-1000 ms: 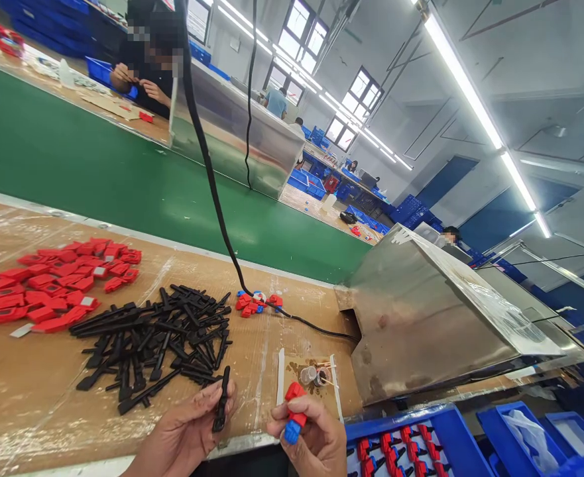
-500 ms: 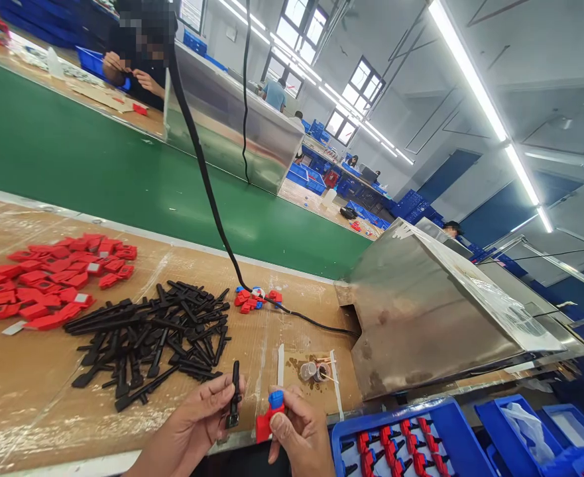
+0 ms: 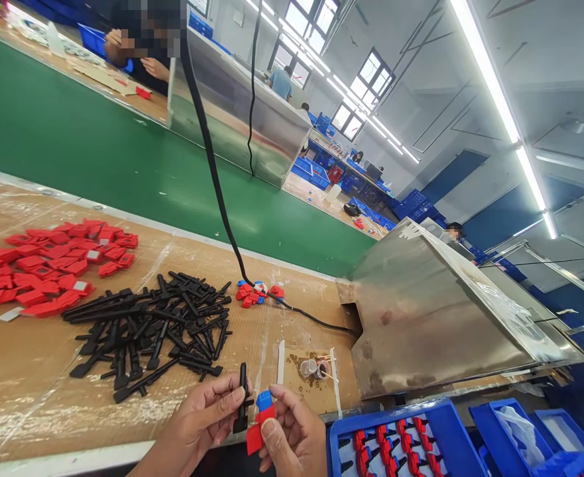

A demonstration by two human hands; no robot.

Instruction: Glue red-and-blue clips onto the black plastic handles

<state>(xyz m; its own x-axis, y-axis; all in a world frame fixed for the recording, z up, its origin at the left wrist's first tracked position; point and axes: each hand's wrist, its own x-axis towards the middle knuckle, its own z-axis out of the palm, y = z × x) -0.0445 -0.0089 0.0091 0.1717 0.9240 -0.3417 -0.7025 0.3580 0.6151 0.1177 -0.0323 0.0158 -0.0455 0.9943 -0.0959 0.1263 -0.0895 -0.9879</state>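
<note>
Far L on the cardboard-covered bench (image 3: 33,371): pile of red plastic pieces (image 3: 48,268). Just R of it, heap of black stems (image 3: 152,331), near the bench's front edge. Bottom centre: left hand (image 3: 207,417) has fingers pinched shut on one black stem (image 3: 242,397), held upright. Right beside it, right hand (image 3: 292,437) clamps a red-and-blue part (image 3: 259,417) btw thumb and fingers; stem and part touching or nearly so, can't tell which. Behind the hands: small pots (image 3: 314,368) on a stained card, black cable (image 3: 222,212) running back over a few red bits. R: steel hood (image 3: 421,318); below it, blue tray (image 3: 451,437) w/ rows of finished red parts
</note>
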